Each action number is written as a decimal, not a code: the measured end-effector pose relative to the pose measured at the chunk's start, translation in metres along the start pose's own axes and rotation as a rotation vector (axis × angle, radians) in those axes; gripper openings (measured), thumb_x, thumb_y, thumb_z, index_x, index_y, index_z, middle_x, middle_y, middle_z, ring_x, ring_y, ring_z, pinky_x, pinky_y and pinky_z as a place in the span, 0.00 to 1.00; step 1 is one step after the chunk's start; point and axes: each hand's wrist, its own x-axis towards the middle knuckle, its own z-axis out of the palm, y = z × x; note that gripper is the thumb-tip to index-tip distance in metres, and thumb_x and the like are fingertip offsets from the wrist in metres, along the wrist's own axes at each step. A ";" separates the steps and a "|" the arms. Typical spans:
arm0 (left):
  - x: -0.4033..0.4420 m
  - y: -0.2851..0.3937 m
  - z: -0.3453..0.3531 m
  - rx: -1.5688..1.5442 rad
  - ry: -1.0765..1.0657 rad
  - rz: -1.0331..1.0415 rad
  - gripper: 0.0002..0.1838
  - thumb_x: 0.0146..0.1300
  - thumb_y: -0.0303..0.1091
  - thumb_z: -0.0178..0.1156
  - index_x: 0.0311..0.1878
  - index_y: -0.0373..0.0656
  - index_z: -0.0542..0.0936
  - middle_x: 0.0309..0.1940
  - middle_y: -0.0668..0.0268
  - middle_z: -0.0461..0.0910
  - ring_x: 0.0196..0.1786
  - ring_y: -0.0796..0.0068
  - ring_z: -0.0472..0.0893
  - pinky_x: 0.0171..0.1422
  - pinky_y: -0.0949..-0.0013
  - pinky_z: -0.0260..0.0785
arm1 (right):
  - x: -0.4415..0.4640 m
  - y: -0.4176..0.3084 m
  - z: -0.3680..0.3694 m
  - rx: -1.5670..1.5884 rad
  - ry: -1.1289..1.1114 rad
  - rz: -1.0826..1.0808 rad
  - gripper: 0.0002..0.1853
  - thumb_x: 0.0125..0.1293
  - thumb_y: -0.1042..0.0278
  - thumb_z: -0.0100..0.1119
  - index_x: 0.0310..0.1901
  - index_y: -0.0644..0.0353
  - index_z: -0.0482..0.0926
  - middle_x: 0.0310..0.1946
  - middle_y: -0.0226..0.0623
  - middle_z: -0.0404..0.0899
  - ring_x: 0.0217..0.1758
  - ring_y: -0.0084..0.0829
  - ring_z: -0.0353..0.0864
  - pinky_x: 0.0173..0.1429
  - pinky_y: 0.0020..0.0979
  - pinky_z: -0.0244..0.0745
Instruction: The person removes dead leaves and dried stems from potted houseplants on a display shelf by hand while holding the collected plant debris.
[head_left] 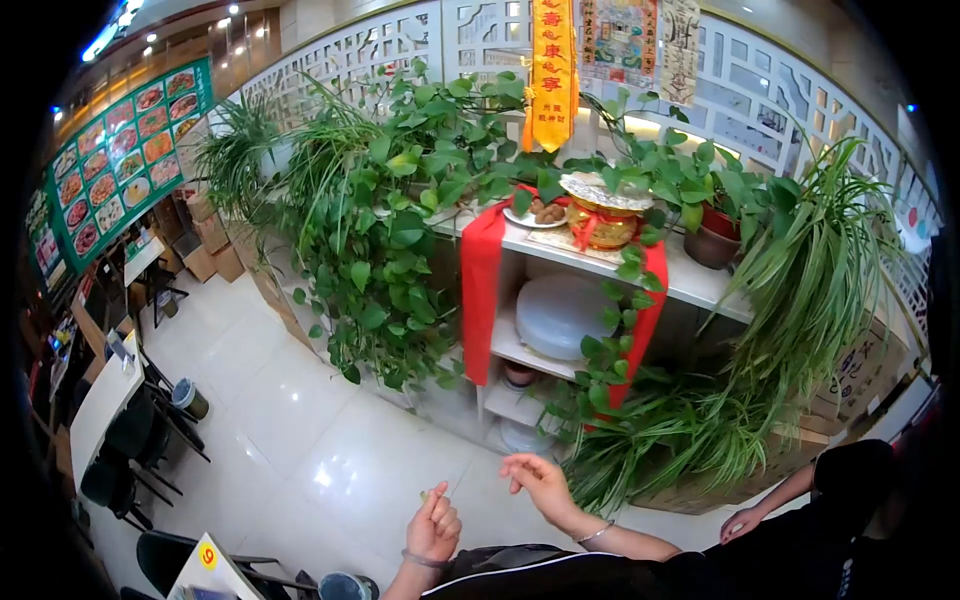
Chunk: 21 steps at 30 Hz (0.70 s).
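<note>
My left hand (433, 527) is raised over the floor at the bottom centre, its fingers curled in and the thumb pressed to the forefinger. Whether something small sits in that pinch, I cannot make out. To its right, my right hand (540, 484) hangs in the air with loosely bent fingers apart and nothing visible in them. A bracelet (598, 535) circles the right wrist, and a dark band (427, 560) is on the left. Nearest to the right hand are long grassy leaves (670, 440) by the low shelf. Neither hand touches anything else that I can see.
Ahead stands a white shelf unit (690, 283) with trailing plants (400, 230), a red cloth (482, 300), a golden pot (603, 225) and a potted plant (713, 240). Another person's hand (740, 525) is at right. Tables (100, 410), chairs (140, 430) and bins (188, 398) line the left.
</note>
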 end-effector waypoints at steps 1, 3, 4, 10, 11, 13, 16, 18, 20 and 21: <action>0.000 0.016 -0.006 -0.012 -0.002 0.020 0.12 0.70 0.38 0.43 0.47 0.43 0.72 0.15 0.76 0.53 0.15 0.83 0.51 0.18 0.78 0.46 | 0.013 -0.005 0.009 -0.012 0.020 -0.014 0.11 0.66 0.72 0.49 0.47 0.64 0.75 0.37 0.33 0.79 0.30 0.16 0.72 0.37 0.21 0.72; -0.004 0.047 -0.012 -0.030 0.031 0.066 0.13 0.70 0.38 0.42 0.47 0.43 0.72 0.15 0.76 0.53 0.14 0.84 0.51 0.16 0.78 0.44 | 0.042 -0.010 0.024 -0.018 0.043 -0.040 0.11 0.66 0.72 0.49 0.48 0.63 0.74 0.37 0.33 0.79 0.30 0.16 0.72 0.37 0.20 0.72; -0.005 0.062 -0.016 -0.048 0.035 0.083 0.13 0.70 0.39 0.41 0.47 0.43 0.72 0.14 0.76 0.53 0.14 0.84 0.50 0.16 0.78 0.44 | 0.054 -0.013 0.031 -0.020 0.053 -0.053 0.11 0.66 0.72 0.49 0.48 0.63 0.74 0.37 0.32 0.79 0.30 0.16 0.72 0.37 0.20 0.72; -0.006 0.121 -0.040 -0.219 0.076 0.141 0.15 0.71 0.39 0.39 0.49 0.42 0.72 0.14 0.75 0.53 0.13 0.84 0.49 0.16 0.78 0.42 | 0.135 -0.084 0.059 -0.129 0.090 -0.249 0.11 0.66 0.72 0.49 0.48 0.62 0.74 0.38 0.31 0.77 0.30 0.16 0.72 0.36 0.19 0.71; -0.004 0.127 -0.045 -0.228 0.081 0.135 0.15 0.71 0.40 0.39 0.49 0.43 0.72 0.15 0.76 0.53 0.14 0.84 0.49 0.15 0.78 0.43 | 0.153 -0.104 0.063 -0.121 0.113 -0.334 0.11 0.66 0.72 0.49 0.48 0.62 0.74 0.37 0.30 0.77 0.31 0.16 0.72 0.36 0.19 0.70; 0.003 0.138 -0.056 -0.250 0.085 0.130 0.16 0.72 0.41 0.38 0.49 0.44 0.72 0.15 0.76 0.53 0.14 0.83 0.49 0.15 0.78 0.44 | 0.196 -0.150 0.066 -0.211 0.128 -0.524 0.11 0.66 0.73 0.48 0.47 0.62 0.74 0.35 0.30 0.76 0.31 0.16 0.72 0.36 0.19 0.70; 0.017 0.158 -0.059 -0.254 0.131 0.154 0.16 0.72 0.41 0.38 0.50 0.44 0.72 0.15 0.76 0.52 0.15 0.83 0.50 0.15 0.78 0.44 | 0.264 -0.209 0.069 -0.517 0.155 -0.710 0.10 0.65 0.74 0.48 0.44 0.64 0.76 0.34 0.33 0.77 0.32 0.19 0.75 0.36 0.21 0.70; 0.030 0.177 -0.070 -0.238 0.100 0.155 0.15 0.71 0.41 0.40 0.49 0.45 0.73 0.15 0.76 0.52 0.15 0.84 0.50 0.16 0.78 0.44 | 0.326 -0.231 0.064 -0.807 0.194 -0.953 0.10 0.62 0.71 0.50 0.41 0.63 0.79 0.35 0.37 0.78 0.33 0.29 0.78 0.39 0.27 0.72; 0.045 0.196 -0.072 -0.195 0.153 0.182 0.14 0.71 0.39 0.41 0.52 0.44 0.71 0.15 0.76 0.52 0.16 0.84 0.50 0.16 0.79 0.44 | 0.377 -0.248 0.055 -1.047 0.248 -0.871 0.12 0.58 0.66 0.51 0.39 0.58 0.81 0.38 0.40 0.80 0.39 0.38 0.80 0.45 0.33 0.73; 0.052 0.205 -0.066 -0.161 0.217 0.212 0.15 0.71 0.38 0.41 0.55 0.43 0.69 0.15 0.75 0.51 0.16 0.84 0.50 0.17 0.79 0.45 | 0.400 -0.253 0.051 -1.142 0.257 -0.772 0.12 0.57 0.65 0.51 0.39 0.56 0.82 0.38 0.41 0.80 0.40 0.39 0.79 0.46 0.34 0.73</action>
